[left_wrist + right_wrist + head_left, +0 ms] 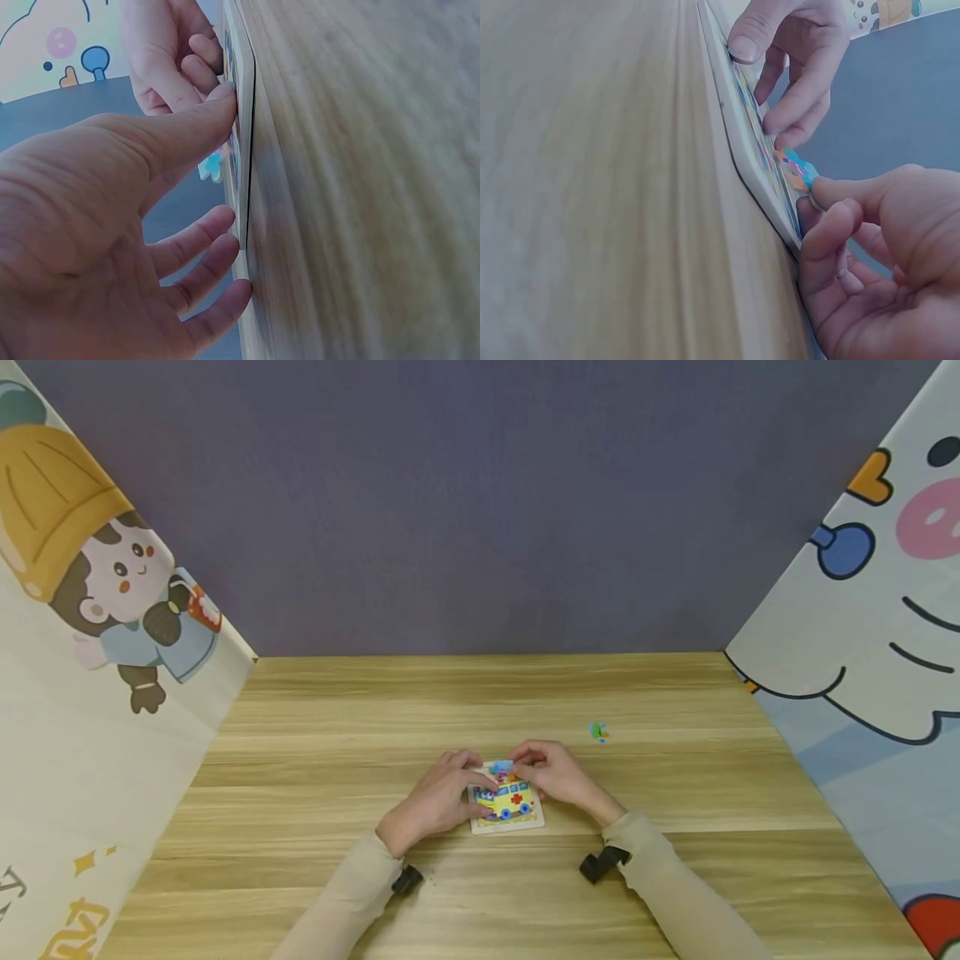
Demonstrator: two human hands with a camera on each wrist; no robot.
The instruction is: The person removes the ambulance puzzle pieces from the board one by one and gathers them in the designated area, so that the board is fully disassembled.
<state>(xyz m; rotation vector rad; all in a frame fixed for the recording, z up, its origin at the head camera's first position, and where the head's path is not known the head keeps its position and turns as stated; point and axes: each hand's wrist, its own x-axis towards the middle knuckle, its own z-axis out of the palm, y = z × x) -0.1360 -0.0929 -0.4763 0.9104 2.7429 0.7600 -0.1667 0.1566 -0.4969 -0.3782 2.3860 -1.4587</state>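
Observation:
A small jigsaw puzzle board [528, 821] with a pale border and a yellow ambulance picture lies flat on the table. My left hand [438, 797] rests over its left side, thumb on the picture and the other fingers spread across it. At the board's far right corner, my right hand [558, 774] pinches a blue puzzle piece [802, 166] between thumb and forefinger. That piece is tilted up from the board in the right wrist view. Orange and pink also show on it. My fingers hide part of the picture.
Loose green and blue puzzle pieces [598, 732] lie on the wooden table [337, 718] beyond my right hand. A dark grey panel [480, 510] stands at the back, with cartoon-printed panels on both sides.

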